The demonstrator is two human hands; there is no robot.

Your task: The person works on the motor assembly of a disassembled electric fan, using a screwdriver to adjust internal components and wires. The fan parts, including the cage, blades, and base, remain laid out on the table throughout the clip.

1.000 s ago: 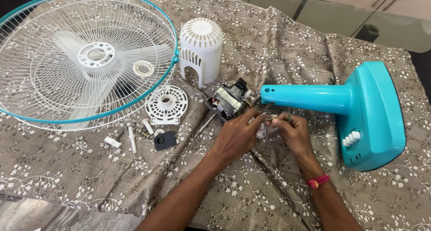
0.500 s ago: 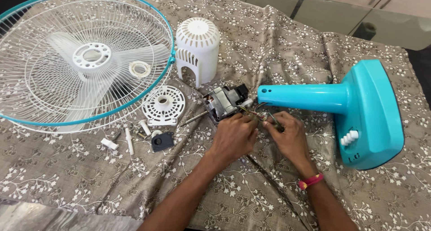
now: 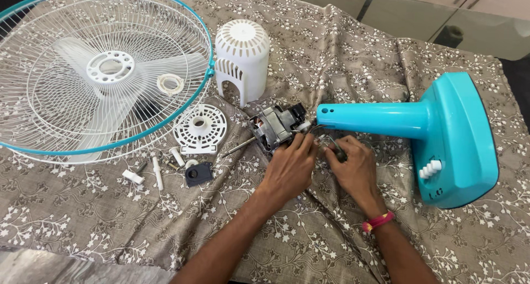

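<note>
Wires between the motor and the teal stand look thin; tug and you could snap one. Your left hand and right hand pinch there, fingers closed; what exactly they hold, I cannot tell.

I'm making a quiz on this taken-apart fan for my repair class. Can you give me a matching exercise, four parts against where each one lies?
Parts:
1. fan motor
2. white motor cover
3. turquoise stand
4. wire guard

Places:
A. far left, with the white blades inside it
B. at the right of the cloth, lying on its side
C. standing upright beside the guard's rim
D. at the fingertips of the left hand, by the end of the stand's neck

Pairs: 1-D, 2-C, 3-B, 4-A
</note>
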